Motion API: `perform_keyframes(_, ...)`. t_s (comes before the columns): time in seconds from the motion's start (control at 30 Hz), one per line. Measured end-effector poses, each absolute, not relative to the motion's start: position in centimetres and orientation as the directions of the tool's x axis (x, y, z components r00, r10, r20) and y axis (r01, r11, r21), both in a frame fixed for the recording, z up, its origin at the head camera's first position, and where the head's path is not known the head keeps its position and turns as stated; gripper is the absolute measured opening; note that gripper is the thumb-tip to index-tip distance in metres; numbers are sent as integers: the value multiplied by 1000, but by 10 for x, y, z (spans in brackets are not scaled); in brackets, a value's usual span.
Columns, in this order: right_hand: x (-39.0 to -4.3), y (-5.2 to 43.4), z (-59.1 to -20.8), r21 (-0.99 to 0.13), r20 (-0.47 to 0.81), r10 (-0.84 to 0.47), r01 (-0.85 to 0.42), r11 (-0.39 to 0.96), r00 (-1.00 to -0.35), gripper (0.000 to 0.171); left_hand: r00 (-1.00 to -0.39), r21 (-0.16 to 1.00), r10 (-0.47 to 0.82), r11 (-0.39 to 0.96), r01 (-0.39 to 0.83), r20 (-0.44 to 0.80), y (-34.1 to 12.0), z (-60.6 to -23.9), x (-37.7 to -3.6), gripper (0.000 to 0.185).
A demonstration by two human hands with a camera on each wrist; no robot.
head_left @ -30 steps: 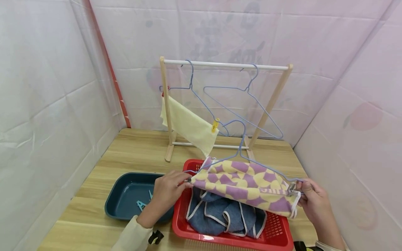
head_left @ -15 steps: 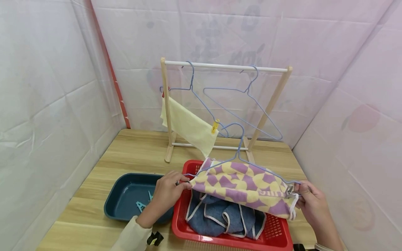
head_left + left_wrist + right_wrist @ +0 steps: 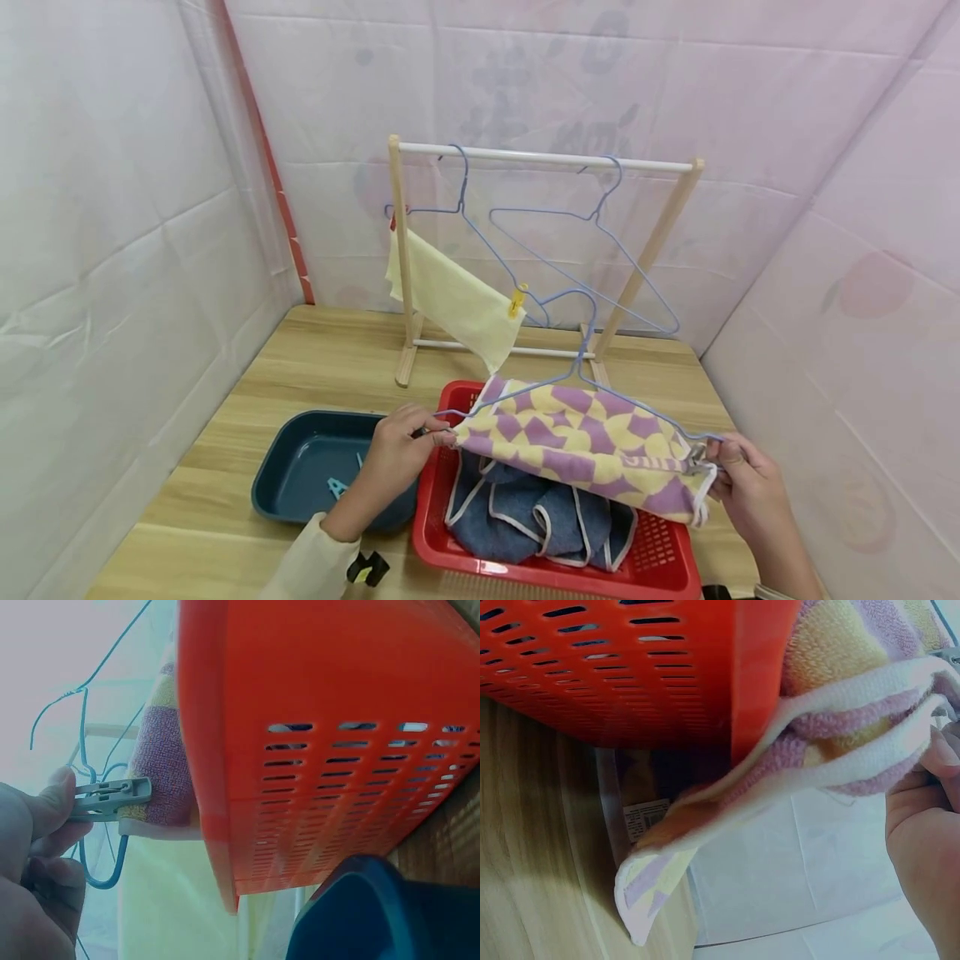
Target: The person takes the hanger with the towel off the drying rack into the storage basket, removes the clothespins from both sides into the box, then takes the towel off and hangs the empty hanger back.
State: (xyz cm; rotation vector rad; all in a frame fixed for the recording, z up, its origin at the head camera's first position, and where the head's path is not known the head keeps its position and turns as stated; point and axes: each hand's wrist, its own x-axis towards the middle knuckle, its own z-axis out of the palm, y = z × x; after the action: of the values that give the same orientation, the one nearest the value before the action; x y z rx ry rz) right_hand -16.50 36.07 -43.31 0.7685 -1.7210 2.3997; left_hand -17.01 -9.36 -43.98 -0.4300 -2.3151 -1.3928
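A purple-and-yellow towel (image 3: 577,433) with white edging stretches over the red basket, beneath a blue wire hanger (image 3: 581,362). At the towel's left corner my left hand (image 3: 403,442) pinches a grey clothespin (image 3: 112,799), whose nose lies on the cloth beside the hanger's looped end. My right hand (image 3: 750,479) pinches at the other corner, where a second grey clothespin (image 3: 696,457) sits on the towel by the hanger's right end. In the right wrist view, the towel's edge (image 3: 840,761) hangs in folds over the basket's side, partly hiding the fingers.
The red basket (image 3: 495,568) holds blue cloths (image 3: 517,517) with white edging. A dark teal tray (image 3: 273,450) with light-blue clothespins (image 3: 337,487) stands left. Behind is a rack (image 3: 540,156) bearing a bare hanger (image 3: 633,258) and a pale yellow cloth (image 3: 453,292) clipped to another.
The hook of the held hanger has swung slightly and now leans a bit to the right. Both hands keep nearly the same place and grip.
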Motion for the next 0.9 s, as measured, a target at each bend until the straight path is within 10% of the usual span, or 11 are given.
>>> perform_keyframes(0.47, -168, 357, -441, -857, 461, -233, -362, -368, -856, 36, -925, 897, -47, 268, 353, 378, -106, -440, -170, 7)
perform_keyframes(0.9, -166, 356, -444, -867, 448, -216, -362, -343, -868, 36, -997, 821, -49, 570, 28, 67, -170, -455, -156, 8)
